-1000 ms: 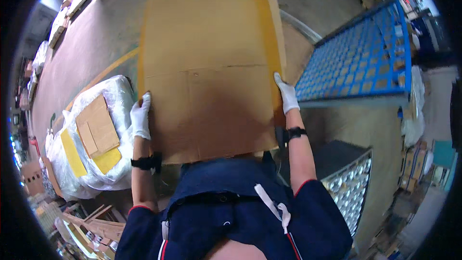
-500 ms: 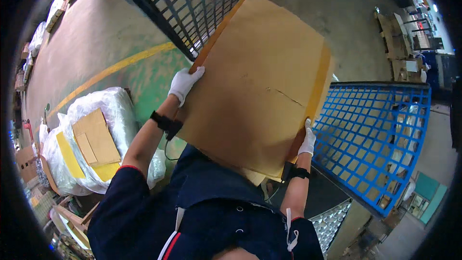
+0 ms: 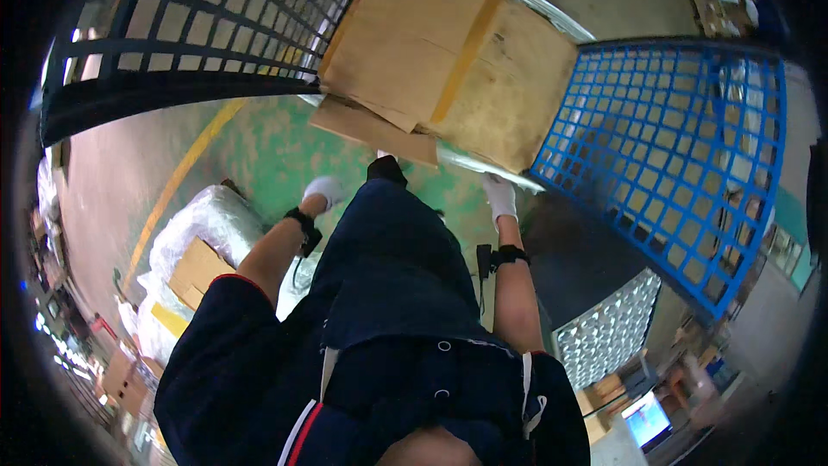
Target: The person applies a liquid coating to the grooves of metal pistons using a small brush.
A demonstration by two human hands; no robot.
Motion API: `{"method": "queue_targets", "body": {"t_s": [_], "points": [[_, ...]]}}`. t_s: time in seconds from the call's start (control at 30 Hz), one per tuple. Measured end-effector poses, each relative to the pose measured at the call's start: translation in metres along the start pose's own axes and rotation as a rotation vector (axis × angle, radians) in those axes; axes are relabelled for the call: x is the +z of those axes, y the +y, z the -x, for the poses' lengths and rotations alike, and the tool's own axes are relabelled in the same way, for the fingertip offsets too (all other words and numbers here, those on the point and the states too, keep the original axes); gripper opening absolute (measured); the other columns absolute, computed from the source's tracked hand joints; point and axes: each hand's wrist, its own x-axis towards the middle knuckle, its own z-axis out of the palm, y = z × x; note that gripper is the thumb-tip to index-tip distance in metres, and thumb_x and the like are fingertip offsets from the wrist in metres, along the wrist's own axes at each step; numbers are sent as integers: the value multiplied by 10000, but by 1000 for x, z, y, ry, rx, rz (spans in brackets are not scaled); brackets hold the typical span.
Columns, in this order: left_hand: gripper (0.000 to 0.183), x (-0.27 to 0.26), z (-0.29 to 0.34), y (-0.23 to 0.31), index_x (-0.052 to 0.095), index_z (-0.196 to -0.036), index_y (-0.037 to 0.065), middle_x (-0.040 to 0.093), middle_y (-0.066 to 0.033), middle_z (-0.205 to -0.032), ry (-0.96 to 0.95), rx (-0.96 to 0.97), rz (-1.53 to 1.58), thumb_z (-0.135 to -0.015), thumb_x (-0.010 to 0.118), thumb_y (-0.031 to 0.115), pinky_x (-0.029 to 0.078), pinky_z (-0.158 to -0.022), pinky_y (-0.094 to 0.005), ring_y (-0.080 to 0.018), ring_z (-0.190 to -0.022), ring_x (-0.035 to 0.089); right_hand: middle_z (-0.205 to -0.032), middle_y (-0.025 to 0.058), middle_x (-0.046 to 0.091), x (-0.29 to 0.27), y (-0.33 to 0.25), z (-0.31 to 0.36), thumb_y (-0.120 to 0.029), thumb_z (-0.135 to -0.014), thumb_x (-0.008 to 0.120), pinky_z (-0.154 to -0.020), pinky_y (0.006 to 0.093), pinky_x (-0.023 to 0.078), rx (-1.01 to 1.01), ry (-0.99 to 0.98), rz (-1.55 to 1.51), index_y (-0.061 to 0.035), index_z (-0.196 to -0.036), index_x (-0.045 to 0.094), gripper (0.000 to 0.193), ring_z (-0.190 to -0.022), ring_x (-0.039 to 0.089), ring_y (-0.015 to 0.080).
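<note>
My left hand (image 3: 323,192), in a white glove, is away from the cardboard over the green floor. Nothing shows in it, but its fingers are blurred. The gloved right hand (image 3: 500,197) has its fingers stretched toward the metal front edge (image 3: 487,166) of a mesh-sided cart; whether it touches the edge I cannot tell. A large brown cardboard piece (image 3: 410,30) lies on the cart's left part. To its right, a stained, taped cardboard piece (image 3: 509,78) lies flat. One cardboard flap (image 3: 371,129) juts out past the front edge.
A black mesh panel (image 3: 216,22) stands on the cart's left, a blue mesh panel (image 3: 664,147) on its right. Plastic-wrapped goods (image 3: 211,224) are at my left. A dark-topped stand with a bubbled silver side (image 3: 608,328) is at my right. Yellow tape (image 3: 185,168) marks the floor.
The large cardboard piece has left both hands and now lies on the cart. My hands have drawn back and apart from it. The view has tilted down toward my legs.
</note>
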Motion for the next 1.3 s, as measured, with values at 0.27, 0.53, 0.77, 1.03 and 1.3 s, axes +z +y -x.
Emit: {"method": "queue_targets", "body": {"t_s": [0.27,0.53,0.77,1.03,1.3], "points": [[513,13,2,26,713,-1034,38,679,-262,-1083,-164,150,-227,-941,441,463,483,-905,-501,-439,-1044,639,-896,68,750,-18,111,129,-395,-908,644,-592,326,542,259,-98,-530,-69,-1109,717,390,-757,694,116],[553,14,-5,204,692,-1054,2,677,-248,-1123,242,386,-244,-971,458,497,476,-950,-478,-413,-1097,626,-1022,116,754,-17,197,256,-397,-921,646,-778,322,552,-9,153,-306,-105,-1195,711,406,-880,719,188],[485,188,107,438,662,-1042,-19,691,-191,-1020,-134,875,-573,-1000,512,440,479,-870,-442,-369,-962,631,-940,145,741,-4,354,427,-411,-883,627,-826,374,536,247,427,-750,-72,-1088,725,408,-874,706,298],[469,375,220,641,633,-1240,28,647,-210,-1217,-160,1479,-776,-993,493,402,450,-1031,-421,-379,-1170,588,-932,58,745,54,467,537,-296,-943,667,-719,273,539,491,807,-1423,-29,-1176,697,356,-769,672,98],[369,512,193,815,592,-1283,114,569,-222,-1234,84,1526,-954,-945,497,226,494,-937,-479,-402,-1096,591,-1010,162,739,-41,589,555,-362,-930,665,-814,339,547,525,913,-1070,-27,-1116,712,387,-903,726,254]]}}
